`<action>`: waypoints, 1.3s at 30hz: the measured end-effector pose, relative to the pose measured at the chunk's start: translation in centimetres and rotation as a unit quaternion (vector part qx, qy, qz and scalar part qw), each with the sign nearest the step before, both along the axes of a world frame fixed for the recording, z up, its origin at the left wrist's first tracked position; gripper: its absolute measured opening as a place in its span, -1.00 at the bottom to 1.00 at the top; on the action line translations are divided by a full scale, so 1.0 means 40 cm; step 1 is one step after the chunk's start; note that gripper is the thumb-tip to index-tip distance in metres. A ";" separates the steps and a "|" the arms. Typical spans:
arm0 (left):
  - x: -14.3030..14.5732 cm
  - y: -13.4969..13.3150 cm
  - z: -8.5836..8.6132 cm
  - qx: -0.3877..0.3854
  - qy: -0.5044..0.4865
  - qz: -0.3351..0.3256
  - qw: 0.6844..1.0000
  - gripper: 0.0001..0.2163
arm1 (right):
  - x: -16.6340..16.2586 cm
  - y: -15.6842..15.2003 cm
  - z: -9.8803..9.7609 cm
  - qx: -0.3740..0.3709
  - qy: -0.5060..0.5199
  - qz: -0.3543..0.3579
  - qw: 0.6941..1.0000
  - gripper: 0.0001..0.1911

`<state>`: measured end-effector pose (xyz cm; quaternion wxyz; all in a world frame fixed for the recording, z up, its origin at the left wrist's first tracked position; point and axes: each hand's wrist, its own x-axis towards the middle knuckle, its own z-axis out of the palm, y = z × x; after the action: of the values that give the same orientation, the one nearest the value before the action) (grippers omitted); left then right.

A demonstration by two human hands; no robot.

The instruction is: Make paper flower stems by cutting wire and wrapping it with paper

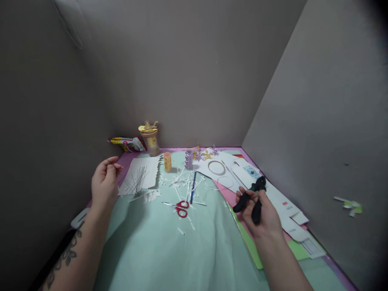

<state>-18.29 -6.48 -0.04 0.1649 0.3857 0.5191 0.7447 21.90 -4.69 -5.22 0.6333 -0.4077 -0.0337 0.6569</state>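
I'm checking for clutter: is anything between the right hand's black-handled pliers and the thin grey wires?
Yes: on the green cloth between pliers and wires lie a slim blue rod and white paper strips.

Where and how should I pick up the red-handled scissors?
Probably by the red finger loops, coming from the near right. The scissors lie on the cloth with their loops to the right and the pointed blades to the left; a blue stick sits close beyond the loops, so the near side looks freer.
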 end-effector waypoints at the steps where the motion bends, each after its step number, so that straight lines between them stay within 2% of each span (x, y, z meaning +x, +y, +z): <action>1: 0.000 0.001 -0.003 0.001 0.001 -0.005 1.000 -0.82 | -0.003 -0.001 0.004 -0.003 -0.003 -0.002 1.000 -0.63; 11: -0.009 0.007 -0.035 -0.023 0.012 -0.023 0.999 -0.82 | -0.003 -0.004 0.014 0.004 -0.018 -0.002 1.000 -0.65; 16: -0.001 -0.005 -0.003 -0.009 0.003 -0.004 1.000 -0.85 | 0.001 -0.003 0.007 0.000 -0.006 0.002 1.000 -0.64; 21: -0.007 -0.007 0.036 0.063 0.004 0.022 0.998 -0.86 | 0.006 0.001 -0.005 0.005 0.000 0.016 1.000 -0.67; 26: -0.017 0.045 0.035 0.048 -0.019 -0.018 0.999 -0.87 | -0.005 -0.004 0.014 -0.007 -0.015 -0.011 1.000 -0.64; 30: -0.037 0.105 0.019 0.029 -0.057 -0.069 0.996 -0.85 | -0.002 -0.004 0.014 -0.010 0.004 0.010 1.000 -0.65; 36: -0.069 0.148 0.020 0.021 -0.035 -0.074 0.996 -0.81 | 0.000 0.004 0.004 -0.011 -0.004 -0.019 1.000 -0.67; 39: -0.072 0.157 0.033 0.016 -0.025 -0.084 0.996 -0.82 | 0.002 0.004 0.001 -0.011 0.003 -0.006 1.000 -0.67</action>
<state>-21.17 -0.20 1.26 0.2335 0.4122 0.4682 0.7459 21.96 -4.51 -5.18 0.6330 -0.4131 -0.0217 0.6544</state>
